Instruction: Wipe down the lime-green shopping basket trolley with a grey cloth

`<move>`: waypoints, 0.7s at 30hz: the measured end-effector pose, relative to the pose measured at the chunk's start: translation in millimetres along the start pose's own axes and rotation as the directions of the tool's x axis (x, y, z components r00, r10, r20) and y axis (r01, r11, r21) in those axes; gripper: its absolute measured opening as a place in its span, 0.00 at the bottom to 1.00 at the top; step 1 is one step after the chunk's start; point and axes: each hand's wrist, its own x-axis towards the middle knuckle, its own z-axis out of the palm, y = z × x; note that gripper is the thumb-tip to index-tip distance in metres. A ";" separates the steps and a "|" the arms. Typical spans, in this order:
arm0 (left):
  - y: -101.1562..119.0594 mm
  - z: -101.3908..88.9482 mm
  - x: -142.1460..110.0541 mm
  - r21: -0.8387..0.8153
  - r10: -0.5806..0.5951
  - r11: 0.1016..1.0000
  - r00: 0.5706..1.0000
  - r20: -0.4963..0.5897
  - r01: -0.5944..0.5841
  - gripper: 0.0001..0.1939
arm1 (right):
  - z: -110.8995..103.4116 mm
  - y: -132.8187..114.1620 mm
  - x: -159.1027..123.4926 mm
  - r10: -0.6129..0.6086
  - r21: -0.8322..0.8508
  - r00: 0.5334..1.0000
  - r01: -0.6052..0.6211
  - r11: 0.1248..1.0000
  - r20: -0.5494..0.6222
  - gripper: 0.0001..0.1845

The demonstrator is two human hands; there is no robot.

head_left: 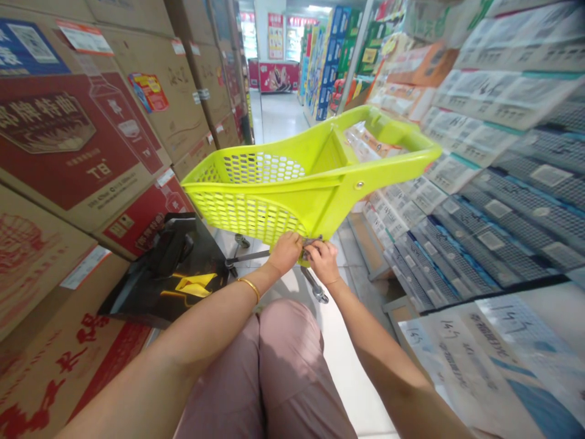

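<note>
A yellow-green plastic shopping cart point(320, 189) stands side-on in front of my knees, its handle to the right and its basket to the left. Both my hands are at the underside of the basket, close together. My left hand point(287, 251) has its fingers curled at the lower edge, a gold bangle on the wrist. Beside it, my right hand point(323, 261) pinches at a small dark metal part point(311, 241) where the frame meets the basket. What exactly sits between the fingers is too small to make out. Below are the dark metal legs with casters point(321, 296).
Stacked cardboard cartons point(68, 134) wall the left side. A black bag point(169, 268) with yellow marks leans against them. On the right, wrapped packs point(498, 97) and dark patterned packs point(484, 213) are piled high. A tiled aisle point(283, 119) runs back to a red counter point(280, 77).
</note>
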 end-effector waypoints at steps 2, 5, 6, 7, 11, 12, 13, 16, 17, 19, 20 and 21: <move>0.9 -0.3 0.4 0.006 -0.011 1.000 1.000 0.005 0.011 0.13 | -11.9 5.1 19.7 0.030 -0.017 0.995 -0.031 0.999 -0.094 0.09; 3.2 -1.7 1.2 0.014 -0.038 0.999 0.999 0.003 0.038 0.15 | -28.5 11.6 48.1 0.068 -0.043 0.971 -0.080 0.996 -0.229 0.10; 3.9 -2.1 1.4 0.018 -0.044 0.999 0.999 0.004 0.044 0.16 | -32.4 13.0 55.2 0.069 -0.042 0.959 -0.084 0.996 -0.275 0.10; 4.4 -2.4 1.6 0.022 -0.048 0.999 0.999 0.006 0.048 0.16 | -34.8 13.8 60.3 0.078 -0.044 0.947 -0.096 0.994 -0.311 0.10; 5.0 -2.5 2.0 0.001 -0.066 0.998 0.998 0.001 0.066 0.16 | -30.5 12.0 60.0 0.114 -0.029 0.944 -0.129 0.991 -0.311 0.10; 4.8 -2.3 2.1 -0.011 -0.069 0.998 0.998 -0.002 0.069 0.16 | -26.5 10.7 55.4 0.126 -0.013 0.951 -0.135 0.991 -0.283 0.10; 4.5 -2.2 2.2 -0.021 -0.070 0.997 0.998 -0.002 0.070 0.16 | -22.0 9.3 49.7 0.133 0.007 0.958 -0.136 0.991 -0.252 0.10; 3.8 -1.9 2.5 -0.022 -0.071 0.997 0.997 0.005 0.071 0.15 | -7.1 4.8 28.7 0.141 0.036 0.975 -0.137 0.990 -0.169 0.10; 3.6 -1.8 2.4 -0.015 -0.070 0.997 0.998 0.008 0.070 0.15 | -2.4 3.2 21.1 0.133 0.035 0.980 -0.129 0.991 -0.149 0.10; 3.3 -1.5 2.1 -0.012 -0.064 0.998 0.998 0.002 0.064 0.14 | 5.7 0.1 5.6 0.114 0.035 0.988 -0.111 0.993 -0.108 0.10; 3.3 -1.3 1.8 -0.018 -0.062 0.998 0.998 -0.006 0.062 0.14 | 9.0 -1.3 -1.8 0.107 0.038 0.991 -0.105 0.994 -0.075 0.10; 3.2 -1.1 1.6 -0.027 -0.060 0.998 0.998 -0.014 0.060 0.14 | 11.5 -2.6 -8.7 0.100 0.041 0.994 -0.099 0.994 -0.033 0.10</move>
